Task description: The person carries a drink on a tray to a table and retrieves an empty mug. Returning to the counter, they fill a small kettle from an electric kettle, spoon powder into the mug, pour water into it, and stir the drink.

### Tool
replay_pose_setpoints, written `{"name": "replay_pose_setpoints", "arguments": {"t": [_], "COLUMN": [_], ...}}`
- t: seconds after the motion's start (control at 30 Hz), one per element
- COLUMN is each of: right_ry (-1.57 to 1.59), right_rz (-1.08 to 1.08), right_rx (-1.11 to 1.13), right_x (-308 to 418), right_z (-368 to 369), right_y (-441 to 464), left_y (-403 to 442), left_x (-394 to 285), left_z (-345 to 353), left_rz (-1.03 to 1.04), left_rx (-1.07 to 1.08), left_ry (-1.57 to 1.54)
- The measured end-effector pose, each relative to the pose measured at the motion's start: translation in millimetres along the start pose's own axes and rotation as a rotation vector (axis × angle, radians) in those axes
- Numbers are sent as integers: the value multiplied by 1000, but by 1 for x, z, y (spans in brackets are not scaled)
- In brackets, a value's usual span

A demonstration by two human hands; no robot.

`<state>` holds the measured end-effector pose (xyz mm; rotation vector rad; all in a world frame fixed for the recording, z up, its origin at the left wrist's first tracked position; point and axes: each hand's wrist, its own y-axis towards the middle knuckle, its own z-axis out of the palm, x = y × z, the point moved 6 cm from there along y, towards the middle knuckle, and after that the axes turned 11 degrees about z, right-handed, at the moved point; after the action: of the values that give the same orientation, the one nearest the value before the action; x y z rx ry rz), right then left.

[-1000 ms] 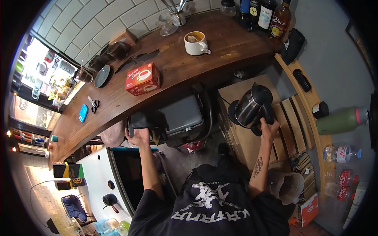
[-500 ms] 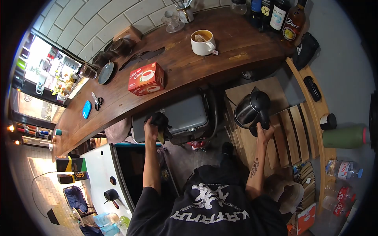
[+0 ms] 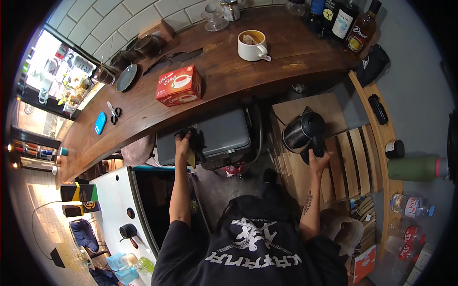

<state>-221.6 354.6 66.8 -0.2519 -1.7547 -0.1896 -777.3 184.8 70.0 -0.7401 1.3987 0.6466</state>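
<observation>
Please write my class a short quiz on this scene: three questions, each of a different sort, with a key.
1. Multiple choice: what does the right hand hold?
A) a plate
B) the dark kettle
C) a green bottle

2. True or false: the tea bag is inside the white mug.

3. Fill in: on the wooden counter, the blue item lies beside the ____.

Key: 1 B; 2 true; 3 scissors.

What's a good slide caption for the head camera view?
Right hand gripping a shiny black kettle near a curved brown wooden counter with a round white mug.
</observation>
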Motion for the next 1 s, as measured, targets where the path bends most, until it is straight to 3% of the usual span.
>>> {"name": "replay_pose_setpoints", "arguments": {"t": [0.27,0.33,0.4,0.47,0.53,0.57,0.63,0.73,0.87,0.93,1.0], "right_ry": [-78,-96,-116,-136,-174,-221,-277,-413,-518,-576,-579], "right_rz": [-155,-172,-190,-47,-53,-41,-69,-72,-146,-206,-97], "right_rx": [79,122,156,194,199,188,142,135,85,84,-95], "right_x": [22,20,13,-6,2,7,48,65,54,60,79], "right_z": [1,1,-1,-1,0,-2,-4,-5,-24,-22,-33], "right_y": [11,14,20,28,23,23,2,-7,-2,-3,-15], "left_y": [3,-4,-2,12,22,21,-1,-9,-43,-70,-93], "left_x": [-25,-28,-13,22,36,32,6,15,9,5,20], "left_z": [-1,0,-6,-26,-31,-36,-26,-39,-60,-72,-86], "left_rz": [17,-58,18,90,241,246,-5,-6,265,268,123], "left_rx": [-170,-139,-113,-81,158,143,356,298,198,141,148], "left_ry": [-66,-42,3,47,699,692,867,867,677,593,200]}}
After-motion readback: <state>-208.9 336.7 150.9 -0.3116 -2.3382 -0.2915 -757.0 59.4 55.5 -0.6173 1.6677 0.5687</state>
